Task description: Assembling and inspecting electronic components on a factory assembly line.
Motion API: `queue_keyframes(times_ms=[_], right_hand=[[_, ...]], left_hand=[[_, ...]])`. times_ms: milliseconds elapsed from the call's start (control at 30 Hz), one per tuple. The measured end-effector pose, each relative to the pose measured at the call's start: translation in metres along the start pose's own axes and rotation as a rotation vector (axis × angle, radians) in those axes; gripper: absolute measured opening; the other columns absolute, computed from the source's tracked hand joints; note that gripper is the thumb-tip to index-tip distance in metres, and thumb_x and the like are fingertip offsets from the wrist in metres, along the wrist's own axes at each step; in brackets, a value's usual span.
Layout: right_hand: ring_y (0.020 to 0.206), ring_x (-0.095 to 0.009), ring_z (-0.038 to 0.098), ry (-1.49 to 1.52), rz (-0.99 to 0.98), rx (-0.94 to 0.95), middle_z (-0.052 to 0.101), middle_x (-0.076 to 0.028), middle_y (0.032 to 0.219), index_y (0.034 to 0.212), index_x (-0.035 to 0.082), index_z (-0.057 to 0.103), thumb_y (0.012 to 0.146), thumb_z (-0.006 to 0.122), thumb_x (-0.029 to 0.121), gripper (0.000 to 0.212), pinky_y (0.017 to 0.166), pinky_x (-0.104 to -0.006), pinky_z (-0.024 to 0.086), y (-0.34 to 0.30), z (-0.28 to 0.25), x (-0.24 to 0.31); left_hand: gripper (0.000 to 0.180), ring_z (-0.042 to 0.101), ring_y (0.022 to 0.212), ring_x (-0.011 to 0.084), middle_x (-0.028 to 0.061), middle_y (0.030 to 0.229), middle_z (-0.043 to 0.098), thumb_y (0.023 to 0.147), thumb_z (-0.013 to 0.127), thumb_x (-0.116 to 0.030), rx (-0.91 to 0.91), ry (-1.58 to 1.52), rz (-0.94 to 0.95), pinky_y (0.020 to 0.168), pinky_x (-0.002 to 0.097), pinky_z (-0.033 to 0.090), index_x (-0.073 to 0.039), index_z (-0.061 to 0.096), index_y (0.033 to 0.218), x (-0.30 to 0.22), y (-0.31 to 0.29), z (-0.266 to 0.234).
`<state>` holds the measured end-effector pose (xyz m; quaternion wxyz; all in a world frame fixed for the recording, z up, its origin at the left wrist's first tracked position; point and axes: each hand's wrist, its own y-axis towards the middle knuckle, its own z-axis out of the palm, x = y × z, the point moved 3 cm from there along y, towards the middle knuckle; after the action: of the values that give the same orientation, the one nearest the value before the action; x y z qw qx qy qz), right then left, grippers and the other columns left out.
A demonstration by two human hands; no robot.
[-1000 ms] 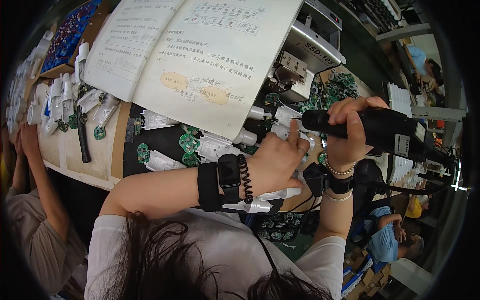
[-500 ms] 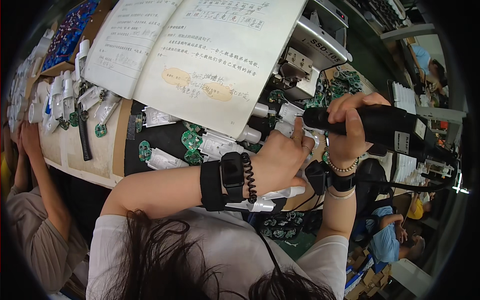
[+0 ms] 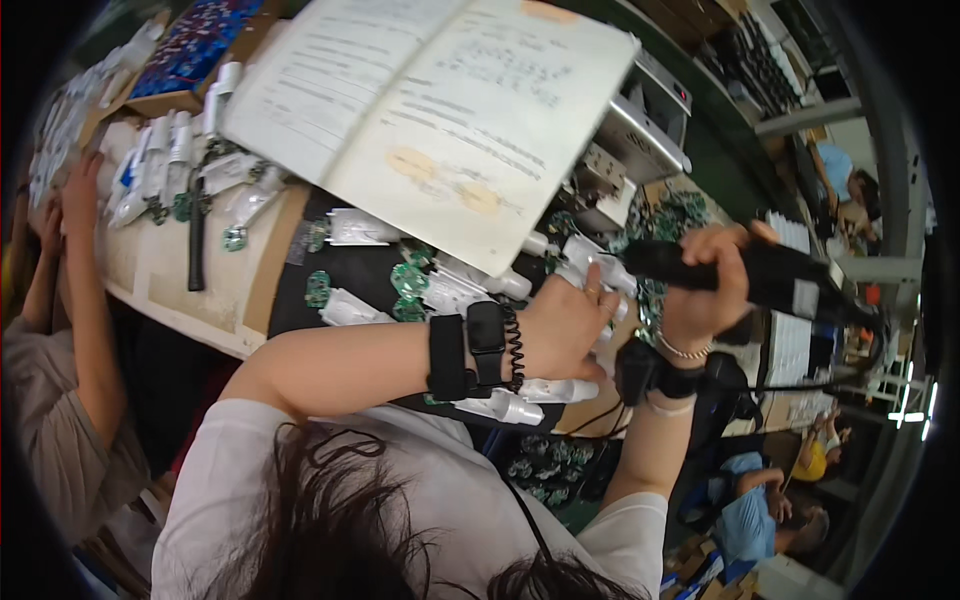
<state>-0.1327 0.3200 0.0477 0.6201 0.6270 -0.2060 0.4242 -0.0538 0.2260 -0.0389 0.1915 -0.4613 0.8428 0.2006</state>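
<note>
In my right hand [image 3: 712, 285] is a black electric screwdriver [image 3: 775, 270], lying almost level with its tip to the left. My fingers wrap around its body near the front. The tip is over a white plastic housing [image 3: 580, 252], too blurred to tell whether it touches a screw. My left hand [image 3: 560, 325] steadies that housing, the index finger stretched along it and the other fingers bent beside it; they partly hide it. More white housings [image 3: 357, 228] with green circuit boards [image 3: 408, 280] attached lie on the black mat [image 3: 290, 262] around my left forearm.
An open book [image 3: 450, 130] covers the far part of the bench. Behind the work stands a metal machine [image 3: 645, 140]. A box of blue and red parts [image 3: 195, 45] is at the far left, near a black strip [image 3: 196, 245]. Another person's arms [image 3: 85, 250] rest at the left.
The whole view has shifted and turned slightly, blurring the book. My right hand still holds the screwdriver over the housing, and my left hand keeps its place there.
</note>
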Motion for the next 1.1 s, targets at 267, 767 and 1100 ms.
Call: queue_keyframes(times_ms=[267, 767, 1100], right_hand=[[0.060, -0.016, 0.048, -0.054, -0.072, -0.035, 0.050, -0.007, 0.069, 0.111, 0.000, 0.043, 0.081, 0.049, 0.002, 0.030, 0.063, -0.0319, 0.043, 0.035, 0.044, 0.010], [0.058, -0.015, 0.046, -0.047, 0.075, 0.034, 0.048, -0.005, 0.069, 0.108, 0.003, 0.045, 0.080, 0.049, 0.004, 0.028, 0.062, -0.0317, 0.042, -0.004, 0.065, 0.006], [0.051, -0.016, 0.047, 0.103, 0.056, 0.248, 0.049, -0.006, 0.065, 0.118, 0.011, 0.039, 0.082, 0.061, 0.016, 0.043, 0.054, -0.0322, 0.041, -0.066, 0.085, 0.080]], left_hand=[[0.066, 0.066, 0.072, 0.0277, 0.0310, 0.111, 0.055, 0.072, 0.068, -0.048, 0.045, 0.095, 0.056, 0.066, 0.0368, 0.048, 0.004, 0.051, 0.110, -0.016, -0.015, -0.026], [0.025, 0.057, 0.067, 0.0161, 0.0018, 0.076, 0.056, 0.073, 0.069, -0.027, -0.160, 0.044, 0.150, 0.058, 0.0279, 0.041, -0.009, 0.056, 0.083, 0.019, -0.144, -0.082], [0.016, 0.054, 0.059, 0.0120, 0.0064, 0.102, 0.062, 0.072, 0.067, -0.017, -0.251, 0.037, 0.222, 0.054, 0.0246, 0.040, -0.009, 0.055, 0.081, 0.042, -0.192, -0.063]])
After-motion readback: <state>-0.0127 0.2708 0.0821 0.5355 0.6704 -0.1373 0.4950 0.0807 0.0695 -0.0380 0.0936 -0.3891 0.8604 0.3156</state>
